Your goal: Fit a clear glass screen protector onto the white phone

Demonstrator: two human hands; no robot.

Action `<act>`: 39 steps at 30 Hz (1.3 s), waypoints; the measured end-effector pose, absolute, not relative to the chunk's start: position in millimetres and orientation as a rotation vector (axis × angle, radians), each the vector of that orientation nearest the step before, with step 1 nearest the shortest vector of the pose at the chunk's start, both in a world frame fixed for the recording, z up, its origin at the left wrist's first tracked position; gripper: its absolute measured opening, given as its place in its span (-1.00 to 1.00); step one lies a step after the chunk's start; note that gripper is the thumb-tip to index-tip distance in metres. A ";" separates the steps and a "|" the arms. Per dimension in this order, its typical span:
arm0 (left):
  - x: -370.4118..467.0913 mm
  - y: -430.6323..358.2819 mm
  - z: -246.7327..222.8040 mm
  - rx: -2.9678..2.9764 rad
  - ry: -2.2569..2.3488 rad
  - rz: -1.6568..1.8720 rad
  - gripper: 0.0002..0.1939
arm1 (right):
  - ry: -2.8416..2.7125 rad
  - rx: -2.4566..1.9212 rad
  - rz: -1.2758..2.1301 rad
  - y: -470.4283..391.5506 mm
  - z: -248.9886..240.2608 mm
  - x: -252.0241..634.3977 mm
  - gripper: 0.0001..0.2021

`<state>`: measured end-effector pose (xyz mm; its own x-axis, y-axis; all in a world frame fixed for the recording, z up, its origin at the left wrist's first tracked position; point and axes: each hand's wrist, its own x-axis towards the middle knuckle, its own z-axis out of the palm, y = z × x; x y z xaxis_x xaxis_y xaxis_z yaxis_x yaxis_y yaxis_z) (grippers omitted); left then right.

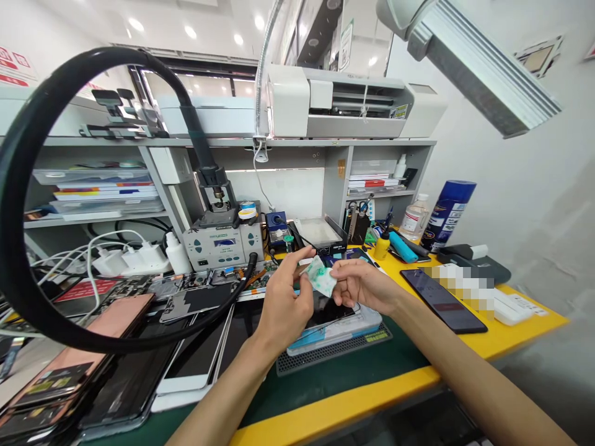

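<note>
I have my left hand (286, 297) and right hand (365, 285) pinching a green-marked white sheet (320, 276), its handling seemingly midway, the dark screen (329, 314) beneath them untouched.

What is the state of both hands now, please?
Left hand: closed, holding the white-green piece at its left side.
Right hand: closed, pinching the same piece's right side.

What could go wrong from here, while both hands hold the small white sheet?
The green-stained white sheet might slip from the left hand and right hand onto the dark screen below, and perhaps smear it. The black hose ends close to the left hand in this view, so a sideways move could bump it. The yellow bottle stands beyond the right hand and might be knocked over.
</note>
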<state>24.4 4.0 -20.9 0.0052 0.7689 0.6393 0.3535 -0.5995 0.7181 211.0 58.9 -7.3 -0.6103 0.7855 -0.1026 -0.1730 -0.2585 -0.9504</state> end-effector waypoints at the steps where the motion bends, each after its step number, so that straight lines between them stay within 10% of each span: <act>1: 24.9 4.2 -22.1 1.960 1.148 1.622 -0.60 | -1.351 -0.782 1.925 58.9 -7.3 211.0 -0.83; 39: 24.6 -1.5 -24.1 2.516 1.238 1.496 -0.24 | -1.369 -0.777 1.818 57.5 -10.4 208.9 -0.79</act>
